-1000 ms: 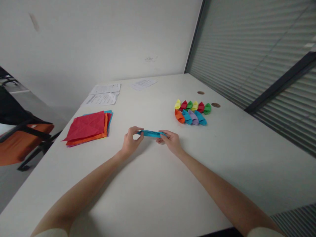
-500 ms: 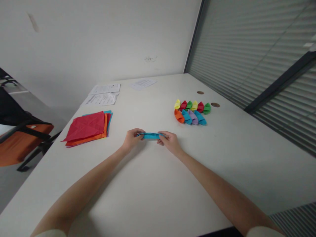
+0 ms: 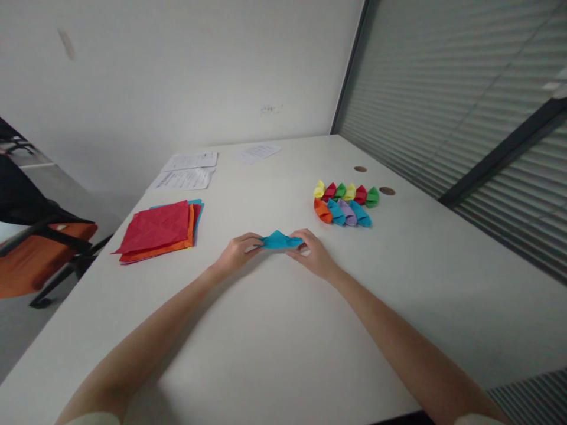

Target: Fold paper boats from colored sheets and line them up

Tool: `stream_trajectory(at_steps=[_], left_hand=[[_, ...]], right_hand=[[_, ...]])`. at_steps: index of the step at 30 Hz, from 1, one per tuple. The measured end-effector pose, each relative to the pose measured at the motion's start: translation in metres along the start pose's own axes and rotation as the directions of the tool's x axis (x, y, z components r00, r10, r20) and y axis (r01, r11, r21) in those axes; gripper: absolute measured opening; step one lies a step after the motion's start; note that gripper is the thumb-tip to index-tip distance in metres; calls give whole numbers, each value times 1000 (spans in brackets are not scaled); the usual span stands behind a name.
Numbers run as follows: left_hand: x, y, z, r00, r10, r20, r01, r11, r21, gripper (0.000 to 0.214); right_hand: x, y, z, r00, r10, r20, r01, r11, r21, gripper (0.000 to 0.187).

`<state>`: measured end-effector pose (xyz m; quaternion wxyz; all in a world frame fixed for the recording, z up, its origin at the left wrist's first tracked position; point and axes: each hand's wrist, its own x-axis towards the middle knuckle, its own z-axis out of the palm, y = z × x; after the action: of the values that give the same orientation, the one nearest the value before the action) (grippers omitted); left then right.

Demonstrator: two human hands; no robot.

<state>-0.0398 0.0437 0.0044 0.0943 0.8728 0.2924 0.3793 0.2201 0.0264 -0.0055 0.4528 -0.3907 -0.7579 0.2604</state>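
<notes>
A blue folded paper piece (image 3: pixel 278 241) is stretched between my two hands just above the white table (image 3: pixel 266 342); a small peak rises at its middle. My left hand (image 3: pixel 238 252) pinches its left end between thumb and fingers. At the other end, my right hand (image 3: pixel 313 254) pinches the right tip. To the right lie two rows of finished folded paper pieces: yellow, red and green ones (image 3: pixel 349 192) behind, and orange, purple and blue ones (image 3: pixel 348 213) in front. On the left is a stack of coloured paper sheets (image 3: pixel 159 229), red on top.
Printed papers (image 3: pixel 186 179) lie at the back left, with another printed sheet (image 3: pixel 260 153) near the wall. Two round brown discs (image 3: pixel 387 191) are set at the right edge beside the blinds (image 3: pixel 465 100). An orange chair (image 3: pixel 44 254) stands left of the table.
The blue paper has gone from a flat narrow strip to a shape with a raised middle point. My right hand has shifted slightly right, its fingers more arched.
</notes>
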Motion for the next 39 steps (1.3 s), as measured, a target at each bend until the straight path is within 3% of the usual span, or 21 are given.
stream_trajectory(at_steps=[3, 6, 13, 20, 26, 39], left_hand=[[-2, -4, 0, 997, -79, 15, 79, 996, -27, 21], [-4, -5, -2, 991, -128, 47, 130, 991, -38, 23], [-2, -8, -6, 982, -46, 184, 66, 992, -103, 24], [-7, -8, -3, 976, -198, 92, 208, 973, -105, 24], [-6, -10, -7, 981, -54, 186, 73, 992, -100, 22], [-8, -6, -14, 958, 23, 287, -60, 991, 122, 24]], right_hand=[[0, 5, -4, 988, -132, 83, 138, 987, -78, 13], [2, 10, -6, 983, -169, 75, 178, 973, -144, 16], [2, 15, -9, 976, -154, 151, 182, 963, -196, 21], [1, 17, -9, 982, -126, 143, 150, 973, -174, 23], [0, 21, -11, 964, -155, 214, 195, 964, -181, 25], [-1, 12, -14, 940, -157, 303, 251, 919, -303, 24]])
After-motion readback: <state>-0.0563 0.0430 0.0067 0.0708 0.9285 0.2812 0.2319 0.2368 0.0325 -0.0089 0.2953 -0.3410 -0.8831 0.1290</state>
